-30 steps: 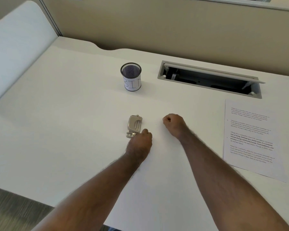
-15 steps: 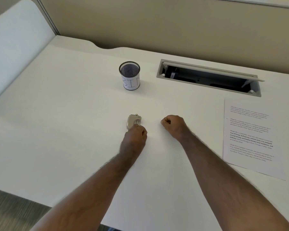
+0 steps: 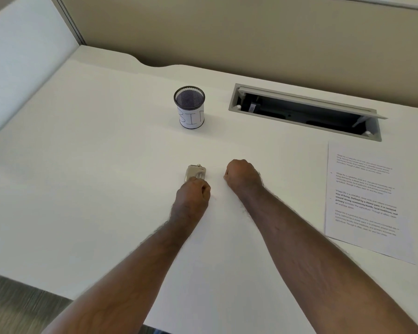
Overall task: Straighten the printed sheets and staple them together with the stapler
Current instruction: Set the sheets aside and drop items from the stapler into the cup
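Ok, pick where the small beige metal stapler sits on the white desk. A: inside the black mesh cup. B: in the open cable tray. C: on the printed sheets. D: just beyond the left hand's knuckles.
D: the small beige metal stapler lies on the white desk, partly covered by the left hand.

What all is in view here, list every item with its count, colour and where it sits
stapler: one, silver-beige, middle of the desk, its near end under the left hand
printed sheets: a white stack with black text, count unclear, flat at the desk's right edge
mesh cup: one, black with a white paper label, upright behind the stapler
cable hatch: one, grey, lid open, set into the desk at the back right
desk: one, white
partition: beige, behind the desk
left hand: one, fingers curled onto the stapler's near end
right hand: one, closed fist resting on the desk beside the stapler, holding nothing visible
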Action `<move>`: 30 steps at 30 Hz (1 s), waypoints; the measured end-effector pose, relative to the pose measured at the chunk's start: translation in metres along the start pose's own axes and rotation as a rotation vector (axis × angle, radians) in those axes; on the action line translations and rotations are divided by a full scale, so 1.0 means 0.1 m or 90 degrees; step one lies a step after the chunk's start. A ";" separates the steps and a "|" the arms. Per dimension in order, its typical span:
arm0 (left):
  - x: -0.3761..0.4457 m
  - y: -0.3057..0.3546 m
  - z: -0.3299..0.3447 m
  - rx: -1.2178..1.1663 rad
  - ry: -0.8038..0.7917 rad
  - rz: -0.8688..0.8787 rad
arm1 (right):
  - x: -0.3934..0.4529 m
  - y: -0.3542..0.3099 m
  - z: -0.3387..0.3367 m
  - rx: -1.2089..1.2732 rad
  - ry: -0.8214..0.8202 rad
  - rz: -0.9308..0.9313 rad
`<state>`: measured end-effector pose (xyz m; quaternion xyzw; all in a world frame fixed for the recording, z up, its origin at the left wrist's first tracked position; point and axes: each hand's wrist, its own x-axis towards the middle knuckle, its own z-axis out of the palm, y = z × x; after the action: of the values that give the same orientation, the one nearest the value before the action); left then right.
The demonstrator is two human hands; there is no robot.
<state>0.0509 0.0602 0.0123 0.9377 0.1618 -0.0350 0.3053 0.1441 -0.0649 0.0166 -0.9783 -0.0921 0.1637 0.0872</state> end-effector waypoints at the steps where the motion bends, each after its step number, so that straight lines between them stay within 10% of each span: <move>1: 0.00 0.00 0.00 0.002 -0.002 0.001 | 0.01 -0.03 -0.01 -0.012 -0.004 0.005; 18: -0.08 0.19 0.09 0.340 -0.124 0.187 | 0.08 -0.12 0.04 -0.009 -0.022 0.048; 30: -0.13 0.19 0.13 0.293 -0.128 0.197 | 0.01 -0.03 0.12 0.052 -0.027 0.054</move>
<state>0.0455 0.0342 0.0141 0.9877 -0.0265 -0.1166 0.1007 0.1404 -0.0602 0.0056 -0.9734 -0.0454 0.1915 0.1177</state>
